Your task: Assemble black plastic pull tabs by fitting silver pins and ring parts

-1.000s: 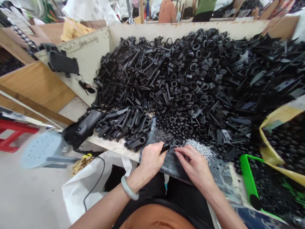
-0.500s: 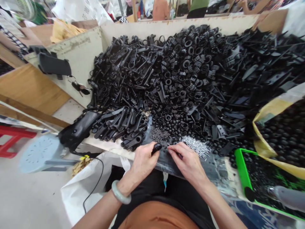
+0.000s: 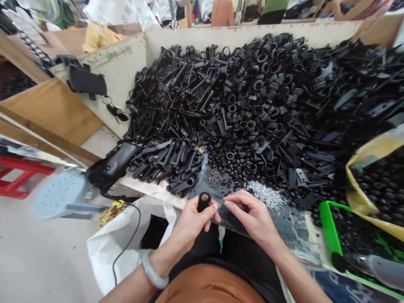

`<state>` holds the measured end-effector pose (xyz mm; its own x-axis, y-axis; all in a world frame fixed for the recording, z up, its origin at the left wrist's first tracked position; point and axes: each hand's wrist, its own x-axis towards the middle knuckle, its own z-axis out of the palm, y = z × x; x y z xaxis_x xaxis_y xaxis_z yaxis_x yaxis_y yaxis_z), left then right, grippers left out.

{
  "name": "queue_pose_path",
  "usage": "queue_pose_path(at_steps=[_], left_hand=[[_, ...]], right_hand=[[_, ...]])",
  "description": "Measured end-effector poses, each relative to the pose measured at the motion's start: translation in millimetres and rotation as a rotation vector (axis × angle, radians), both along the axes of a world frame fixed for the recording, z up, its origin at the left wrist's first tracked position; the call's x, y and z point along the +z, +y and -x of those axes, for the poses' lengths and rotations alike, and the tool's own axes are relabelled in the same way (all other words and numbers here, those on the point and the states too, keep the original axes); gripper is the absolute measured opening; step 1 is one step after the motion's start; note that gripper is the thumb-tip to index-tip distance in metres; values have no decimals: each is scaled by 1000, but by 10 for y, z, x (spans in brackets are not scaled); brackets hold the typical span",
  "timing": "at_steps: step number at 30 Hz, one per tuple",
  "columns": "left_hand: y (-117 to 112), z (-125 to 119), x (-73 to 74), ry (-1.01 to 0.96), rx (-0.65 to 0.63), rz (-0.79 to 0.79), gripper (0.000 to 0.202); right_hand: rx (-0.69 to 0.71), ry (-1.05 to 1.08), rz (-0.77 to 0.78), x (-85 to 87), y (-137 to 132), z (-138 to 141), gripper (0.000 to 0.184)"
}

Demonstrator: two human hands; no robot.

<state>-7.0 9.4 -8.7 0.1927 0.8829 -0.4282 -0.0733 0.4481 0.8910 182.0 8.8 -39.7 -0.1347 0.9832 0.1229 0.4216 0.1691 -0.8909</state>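
A black plastic part with a round ring-shaped end (image 3: 204, 201) is gripped between the thumb and fingers of my left hand (image 3: 191, 225), its opening turned upward. To its right, my right hand (image 3: 255, 214) has thumb and fingertips pinched together. Something thin shows at those fingertips, too small to name. Just beyond the right hand lies a heap of silver metal pins (image 3: 267, 195). A small pile of dark little pieces (image 3: 217, 177) sits on the worktop ahead of the hands. Black levers with ring ends (image 3: 167, 160) are stacked beyond the left hand.
A large mound of black plastic parts (image 3: 221, 88) fills the bin. At right stand a green tray (image 3: 328, 235) and a yellow-edged sack of black balls (image 3: 356, 185). Left are a phone holder (image 3: 86, 80), keys (image 3: 116, 111), a black mesh pouch (image 3: 113, 166) and a blue stool (image 3: 59, 193).
My left hand has turned, bringing the ring end of the black part to face up. The right hand stays pinched beside it. The whole view has shifted slightly.
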Motion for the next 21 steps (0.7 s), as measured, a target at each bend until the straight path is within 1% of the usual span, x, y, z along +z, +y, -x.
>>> queue_pose_path(at_steps=[3,6,16,21], left_hand=[[-19,-38,7,-38,-18,17,35],[-29,-58,2,-53,-24,18,36],[-45,-93,16,-33,-45,46,34],[-51,-106,-14,-38,-56,53,34]], right_hand=[[-40,199,107,67,-61,37,20],[-54,286,148,88,-110,67,21],[-63,311,152,88,-150,38,20],[-64,314,148,92,-170,30,20]])
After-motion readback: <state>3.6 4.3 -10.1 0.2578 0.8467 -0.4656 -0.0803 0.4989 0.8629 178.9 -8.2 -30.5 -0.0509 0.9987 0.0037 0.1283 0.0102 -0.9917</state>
